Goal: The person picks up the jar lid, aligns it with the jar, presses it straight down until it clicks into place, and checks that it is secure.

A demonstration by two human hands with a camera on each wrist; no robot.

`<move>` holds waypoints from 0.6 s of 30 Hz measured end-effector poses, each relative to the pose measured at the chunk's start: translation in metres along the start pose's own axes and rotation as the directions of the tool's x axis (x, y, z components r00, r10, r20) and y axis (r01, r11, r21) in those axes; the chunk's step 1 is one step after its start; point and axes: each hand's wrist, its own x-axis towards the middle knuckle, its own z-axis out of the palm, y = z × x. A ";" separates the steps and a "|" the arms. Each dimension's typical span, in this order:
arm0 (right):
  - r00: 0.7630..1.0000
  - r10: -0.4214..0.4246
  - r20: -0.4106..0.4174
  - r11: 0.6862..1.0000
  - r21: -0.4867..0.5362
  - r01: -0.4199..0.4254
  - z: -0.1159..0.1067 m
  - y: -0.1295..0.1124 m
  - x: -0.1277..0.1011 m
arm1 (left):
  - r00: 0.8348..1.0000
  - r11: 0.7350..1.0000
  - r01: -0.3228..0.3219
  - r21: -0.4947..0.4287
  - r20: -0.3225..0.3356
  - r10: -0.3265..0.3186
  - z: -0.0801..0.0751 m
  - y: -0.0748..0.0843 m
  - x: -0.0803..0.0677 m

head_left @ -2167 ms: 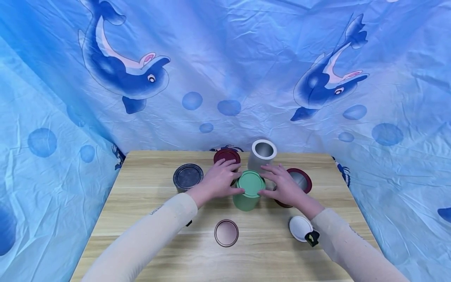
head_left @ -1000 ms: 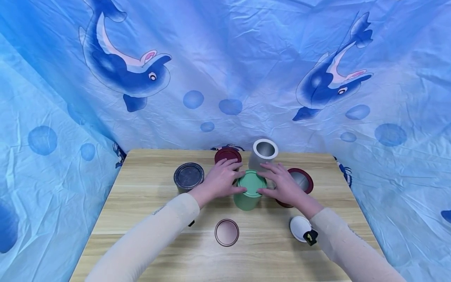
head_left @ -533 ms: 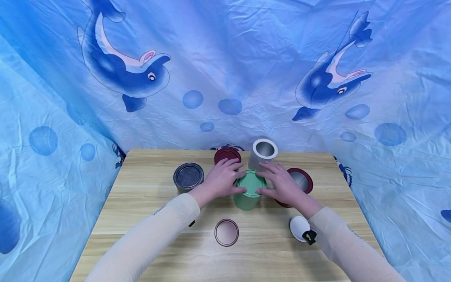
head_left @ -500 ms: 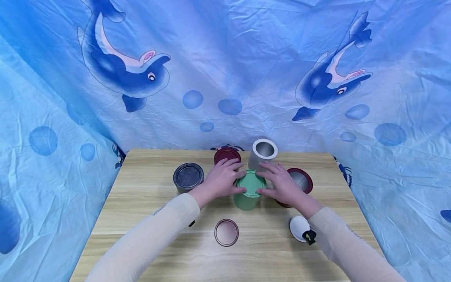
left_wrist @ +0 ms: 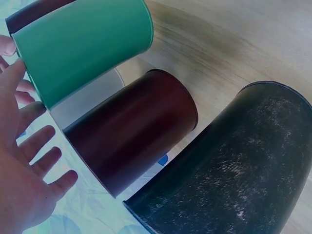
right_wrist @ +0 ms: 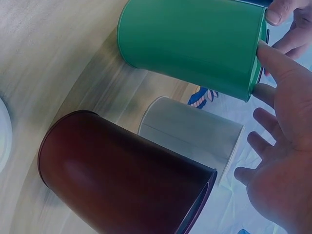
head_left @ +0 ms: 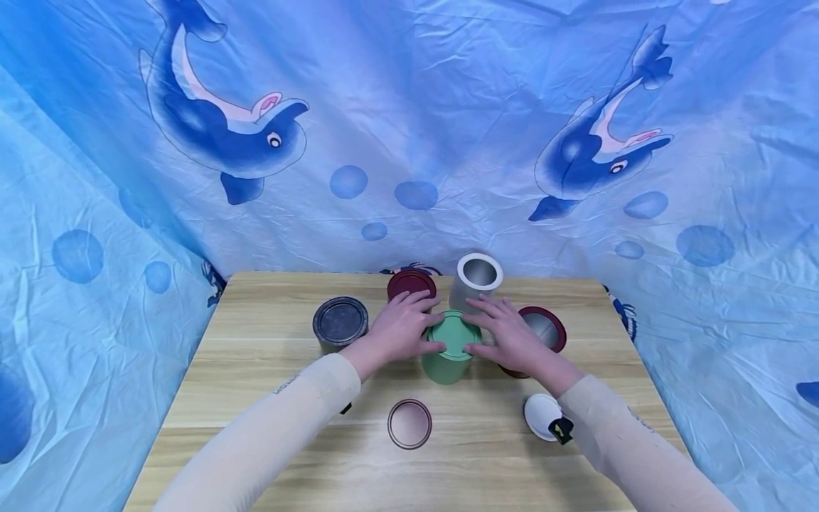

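A green can (head_left: 444,368) stands upright mid-table with a green lid (head_left: 455,334) on its top. My left hand (head_left: 399,328) reaches to the lid's left edge, thumb and forefinger at the rim. From the other side my right hand (head_left: 508,334) touches the lid, its thumb and forefinger tips a little over the edge. The remaining fingers of both hands are spread and relaxed, as the wrist views show. Behind the green can are a lidded maroon can (head_left: 411,283), partly covered by my left hand, and a pale silver can (head_left: 472,295) with an uncovered top.
A lidded black can (head_left: 340,321) stands on the left. At right, an uncovered maroon can (head_left: 544,328) is partly hidden by my right hand. A brownish-pink lid (head_left: 409,424) and a white lid (head_left: 540,416) lie nearer on the wooden table (head_left: 384,476). Blue dolphin-print cloth (head_left: 409,128) surrounds it.
Compared with about two seconds ago, the right thumb and forefinger reach slightly farther in over the green lid. The left hand and cans look almost unchanged; the view shifts slightly.
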 end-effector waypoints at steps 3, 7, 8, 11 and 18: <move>1.000 -0.011 -0.007 1.000 0.005 0.011 0.000 0.001 0.000 | 1.000 1.000 0.002 -0.010 0.007 -0.001 -0.002 0.002 0.000; 1.000 -0.001 0.008 1.000 0.022 0.001 -0.001 0.001 0.000 | 1.000 1.000 0.003 -0.003 0.025 -0.002 -0.003 0.003 0.003; 1.000 0.002 0.010 1.000 0.024 -0.002 -0.001 0.002 0.000 | 1.000 1.000 0.001 0.001 0.028 -0.001 -0.004 0.004 0.004; 1.000 0.002 0.005 1.000 0.031 -0.002 -0.001 0.002 -0.001 | 0.999 1.000 0.003 0.012 0.040 -0.004 -0.005 0.004 0.005; 1.000 -0.002 0.000 0.999 0.045 0.002 0.001 0.003 -0.001 | 0.996 1.000 0.026 0.017 0.086 -0.028 -0.008 0.005 0.007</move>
